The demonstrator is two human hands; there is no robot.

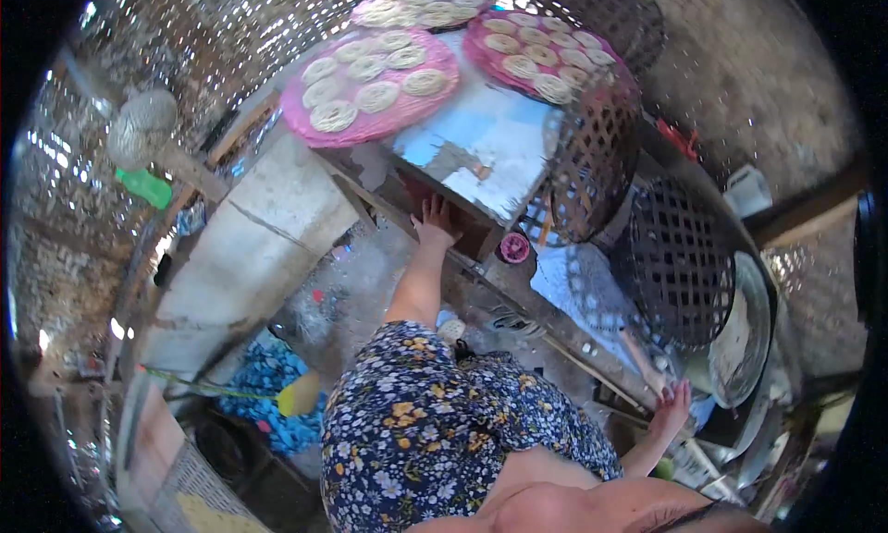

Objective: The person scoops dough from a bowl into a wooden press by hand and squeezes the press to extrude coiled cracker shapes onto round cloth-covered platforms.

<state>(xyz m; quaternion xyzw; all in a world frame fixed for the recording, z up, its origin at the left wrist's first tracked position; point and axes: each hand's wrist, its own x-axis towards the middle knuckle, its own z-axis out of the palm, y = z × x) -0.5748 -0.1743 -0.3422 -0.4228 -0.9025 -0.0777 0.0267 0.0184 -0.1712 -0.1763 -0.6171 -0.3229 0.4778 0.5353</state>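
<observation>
My left hand is stretched forward with its fingers spread, against the dark open front of a low wooden stand. Nothing shows in its grasp. The stand's top is a worn blue and white sheet, torn at the front. Near the right edge of the bench, my right hand has its fingers extended and apart, holding nothing visible. A pale rod lies just beyond it, and a large metal basin with whitish residue stands to its right. Whether my right hand touches the bench, I cannot tell.
Pink round trays, including the left one, carry several coils of pale noodle-like strands. Dark woven baskets stand at the right. A small pink round object sits on the ledge. Blue cloth or plastic lies low at left, by a concrete slab.
</observation>
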